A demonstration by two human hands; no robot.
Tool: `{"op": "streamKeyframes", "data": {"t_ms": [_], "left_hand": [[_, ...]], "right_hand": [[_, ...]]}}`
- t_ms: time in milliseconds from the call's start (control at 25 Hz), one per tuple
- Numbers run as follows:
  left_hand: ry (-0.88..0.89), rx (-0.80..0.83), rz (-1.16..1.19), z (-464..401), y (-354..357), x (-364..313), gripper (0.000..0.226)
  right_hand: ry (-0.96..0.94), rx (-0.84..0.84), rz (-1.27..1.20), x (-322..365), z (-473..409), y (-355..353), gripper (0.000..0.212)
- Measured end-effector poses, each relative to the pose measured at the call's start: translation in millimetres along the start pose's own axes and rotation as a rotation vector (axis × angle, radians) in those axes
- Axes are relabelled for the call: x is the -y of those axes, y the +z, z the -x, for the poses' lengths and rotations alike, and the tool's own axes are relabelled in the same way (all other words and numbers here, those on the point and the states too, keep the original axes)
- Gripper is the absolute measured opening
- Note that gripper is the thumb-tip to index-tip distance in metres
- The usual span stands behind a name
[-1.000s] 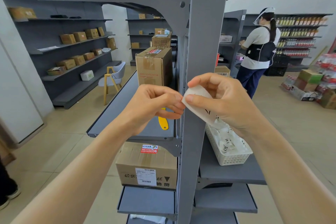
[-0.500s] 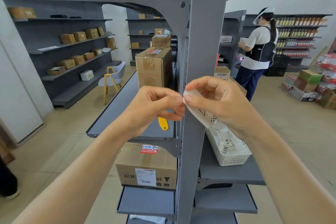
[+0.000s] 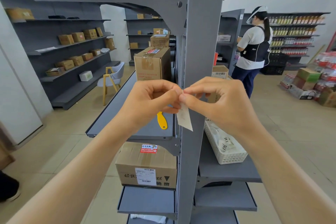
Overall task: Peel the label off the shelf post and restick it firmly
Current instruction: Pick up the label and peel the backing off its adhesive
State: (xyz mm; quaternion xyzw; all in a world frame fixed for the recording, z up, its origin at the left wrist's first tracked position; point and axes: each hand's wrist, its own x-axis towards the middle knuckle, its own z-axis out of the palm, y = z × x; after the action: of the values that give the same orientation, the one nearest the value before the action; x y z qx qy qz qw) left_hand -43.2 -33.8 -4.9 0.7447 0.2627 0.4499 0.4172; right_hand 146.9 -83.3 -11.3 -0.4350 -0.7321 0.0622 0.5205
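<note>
Label (image 3: 184,118) hung free in front of the shelf post (image 3: 200,60), pinched at its top edge by left hand (image 3: 152,100) and right hand (image 3: 218,100), fingertips clamped together on it. Judged thin, limp, sticky; best held by corners.

Both forearms are bare from the bottom corners up to the wrists — no sleeve or cuff shows. The left hand (image 3: 152,100) and right hand (image 3: 218,102) wear no gloves, rings, watch or bands. Fingers (image 3: 195,90) are bare too — nails short and plain where visible.
</note>
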Motion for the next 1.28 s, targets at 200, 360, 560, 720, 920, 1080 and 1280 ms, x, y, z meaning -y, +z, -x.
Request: {"op": "streamKeyframes", "data": {"t_ms": [200,360,560,720,920,1080,1280], "left_hand": [[0.113,-0.063,-0.232,4,2,-1,0.017],[0.267,-0.115,-0.397,7,6,-3,0.015],[0.395,-0.130,-0.547,8,7,-6,0.008],[0.423,-0.149,-0.578,11,7,-9,0.007],[0.356,-0.172,-0.497,14,7,-12,0.017],[0.124,-0.201,-0.328,10,2,-8,0.025],[-0.077,-0.189,-0.123,5,-2,-3,0.028]], "right_hand": [[-0.075,-0.007,0.111,-2,1,-1,0.011],[-0.099,-0.067,0.155,2,3,0,0.009],[-0.037,-0.113,0.151,8,4,2,0.010],[0.158,-0.099,-0.013,13,4,0,0.010],[0.353,-0.113,-0.207,16,2,-3,0.015],[0.425,-0.206,-0.235,18,1,-3,0.015],[0.469,-0.334,-0.313,15,1,-10,0.019]]}}
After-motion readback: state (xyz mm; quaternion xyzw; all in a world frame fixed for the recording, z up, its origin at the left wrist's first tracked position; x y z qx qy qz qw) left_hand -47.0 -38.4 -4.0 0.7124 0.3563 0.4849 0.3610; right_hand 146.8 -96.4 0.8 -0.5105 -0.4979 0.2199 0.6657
